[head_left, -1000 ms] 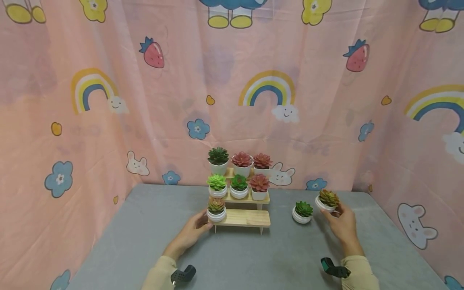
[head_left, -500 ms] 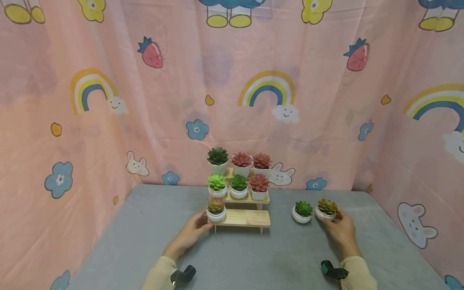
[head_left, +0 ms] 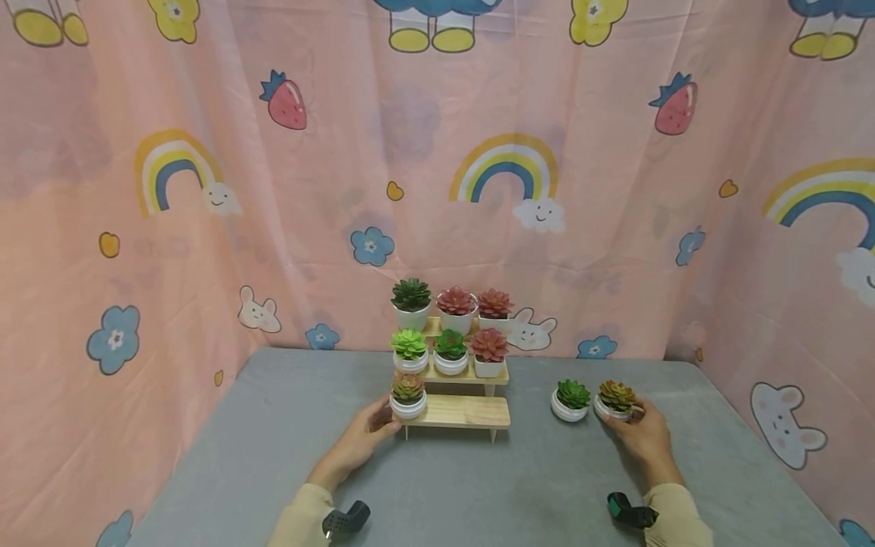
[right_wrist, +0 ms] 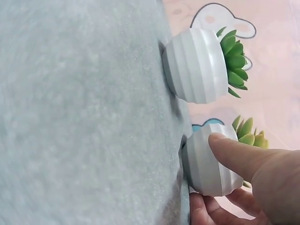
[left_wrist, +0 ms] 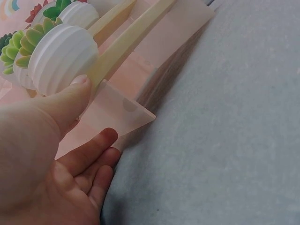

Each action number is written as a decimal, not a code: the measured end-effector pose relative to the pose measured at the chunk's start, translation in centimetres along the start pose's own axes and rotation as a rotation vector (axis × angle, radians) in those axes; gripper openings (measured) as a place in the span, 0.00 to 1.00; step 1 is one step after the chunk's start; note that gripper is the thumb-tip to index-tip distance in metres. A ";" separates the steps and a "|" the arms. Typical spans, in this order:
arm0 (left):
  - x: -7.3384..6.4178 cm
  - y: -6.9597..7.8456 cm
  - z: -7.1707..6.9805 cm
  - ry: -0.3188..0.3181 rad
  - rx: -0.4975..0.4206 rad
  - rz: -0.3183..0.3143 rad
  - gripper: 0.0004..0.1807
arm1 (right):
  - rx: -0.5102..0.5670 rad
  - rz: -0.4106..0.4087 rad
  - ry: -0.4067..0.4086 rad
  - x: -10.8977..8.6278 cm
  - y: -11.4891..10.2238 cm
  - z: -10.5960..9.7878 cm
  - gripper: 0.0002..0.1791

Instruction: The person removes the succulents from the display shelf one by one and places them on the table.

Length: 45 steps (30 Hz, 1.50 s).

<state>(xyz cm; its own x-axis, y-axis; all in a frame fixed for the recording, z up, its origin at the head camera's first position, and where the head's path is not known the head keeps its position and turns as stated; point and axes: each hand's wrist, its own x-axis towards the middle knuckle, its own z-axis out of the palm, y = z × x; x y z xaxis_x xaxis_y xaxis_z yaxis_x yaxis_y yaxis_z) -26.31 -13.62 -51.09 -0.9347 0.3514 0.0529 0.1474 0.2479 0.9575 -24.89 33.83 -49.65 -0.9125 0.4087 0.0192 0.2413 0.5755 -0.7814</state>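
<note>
In the head view, my left hand [head_left: 364,431] is at the left end of the bottom shelf, holding a potted succulent [head_left: 408,396] with orange-green leaves. Its thumb [left_wrist: 75,96] lies against the ribbed white pot [left_wrist: 63,58] in the left wrist view; three fingers sit lower, by the shelf's clear leg, and the index finger is mostly hidden. On the right, my right hand [head_left: 644,434] grips a yellow-orange succulent [head_left: 617,396] in a white pot, thumb on the near side, fingers beneath and behind. That pot stands on the table, beside a green potted succulent [head_left: 571,400].
A three-tier wooden stand [head_left: 468,412] bears succulents on its upper tiers: dark green [head_left: 412,295], several reddish ones [head_left: 490,346], bright green [head_left: 409,344] and green [head_left: 451,344]. Behind the grey table [head_left: 478,494] hangs a pink patterned curtain [head_left: 328,190].
My right hand has lowered the yellow-orange succulent onto the table next to the green one, then stayed there. The left hand and the stand look the same.
</note>
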 end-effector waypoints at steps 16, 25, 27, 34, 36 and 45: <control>0.3 -0.3 0.1 0.013 -0.003 -0.009 0.36 | 0.139 0.067 -0.013 -0.4 -2.2 -2.1 0.49; 0.1 -0.1 0.1 -0.013 0.018 -0.016 0.37 | 0.235 -0.013 0.188 -1.6 -4.4 -3.1 0.40; 0.2 -0.2 0.1 -0.017 0.015 -0.020 0.37 | 0.248 -0.026 0.211 -1.8 -4.9 -3.2 0.39; 0.3 -0.2 0.2 -0.022 0.005 -0.021 0.37 | 0.220 -0.082 0.154 -2.8 -6.8 -3.0 0.37; 0.2 -0.2 0.2 -0.020 0.006 -0.016 0.37 | 0.188 -0.109 0.133 -3.1 -7.3 -2.8 0.36; 0.0 -0.2 0.2 -0.017 0.002 -0.021 0.37 | 0.172 -0.170 0.082 -3.9 -8.6 -2.1 0.35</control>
<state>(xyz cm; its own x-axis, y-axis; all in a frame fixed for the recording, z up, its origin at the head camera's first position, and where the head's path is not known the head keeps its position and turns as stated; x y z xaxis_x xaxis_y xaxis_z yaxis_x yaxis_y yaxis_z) -26.33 -13.53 -51.34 -0.9320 0.3613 0.0282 0.1285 0.2567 0.9579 -22.70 28.79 -41.67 -0.9036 0.3762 0.2049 0.0201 0.5149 -0.8570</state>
